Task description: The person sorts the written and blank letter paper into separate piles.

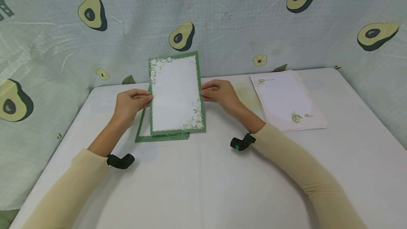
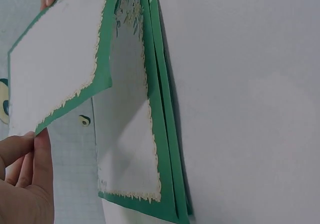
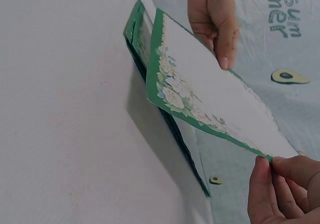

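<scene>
Both hands hold up one sheet of paper (image 1: pixel 176 94) with a green border and white flowers at two corners. My left hand (image 1: pixel 130 105) pinches its left edge between thumb and fingers. At the opposite edge, my right hand (image 1: pixel 220 96) pinches it the same way, as the right wrist view also shows the right hand (image 3: pixel 287 189) doing. Beneath the raised sheet lies a small stack of matching green-bordered sheets (image 2: pixel 167 134), partly covered by it in the head view. The held sheet is tilted and stands apart from the stack in both wrist views.
To the right, a stack of pale pink sheets (image 1: pixel 284 98) with small floral prints lies on the white table (image 1: pixel 203 183). A curtain (image 1: pixel 222 20) printed with avocados hangs along the table's back edge. Each wrist wears a black camera (image 1: pixel 121 161).
</scene>
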`<action>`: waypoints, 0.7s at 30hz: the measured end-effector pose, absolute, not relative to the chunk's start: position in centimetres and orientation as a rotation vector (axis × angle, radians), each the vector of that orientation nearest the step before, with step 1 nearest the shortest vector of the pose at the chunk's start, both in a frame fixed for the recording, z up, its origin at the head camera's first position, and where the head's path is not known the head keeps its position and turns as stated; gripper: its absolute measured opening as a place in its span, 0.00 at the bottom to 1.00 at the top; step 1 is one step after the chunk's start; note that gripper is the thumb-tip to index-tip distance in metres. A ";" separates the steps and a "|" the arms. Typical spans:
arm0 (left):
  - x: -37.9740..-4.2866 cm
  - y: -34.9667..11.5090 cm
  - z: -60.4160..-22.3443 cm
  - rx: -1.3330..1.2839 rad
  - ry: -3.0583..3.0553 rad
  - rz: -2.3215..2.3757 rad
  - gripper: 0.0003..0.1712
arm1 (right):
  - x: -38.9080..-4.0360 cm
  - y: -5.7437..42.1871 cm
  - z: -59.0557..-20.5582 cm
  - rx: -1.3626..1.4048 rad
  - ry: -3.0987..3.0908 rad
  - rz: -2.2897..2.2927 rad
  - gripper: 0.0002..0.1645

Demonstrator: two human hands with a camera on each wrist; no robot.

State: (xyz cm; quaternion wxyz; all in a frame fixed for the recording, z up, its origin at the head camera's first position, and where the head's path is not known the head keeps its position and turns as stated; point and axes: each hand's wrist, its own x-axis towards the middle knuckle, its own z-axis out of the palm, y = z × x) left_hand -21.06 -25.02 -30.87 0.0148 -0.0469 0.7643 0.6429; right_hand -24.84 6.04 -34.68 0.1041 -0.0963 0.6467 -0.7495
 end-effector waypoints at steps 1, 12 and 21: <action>-21.0 -25.2 -30.9 -0.156 2.377 2.002 0.17 | -24.9 5.9 -34.8 -0.286 1.903 -2.210 0.13; -20.9 -26.4 -31.3 -0.215 2.337 2.044 0.18 | -25.1 4.4 -35.7 -0.189 1.850 -2.179 0.12; -21.2 -27.5 -31.7 -0.234 2.377 2.006 0.18 | -25.1 3.4 -35.6 -0.203 1.840 -2.196 0.14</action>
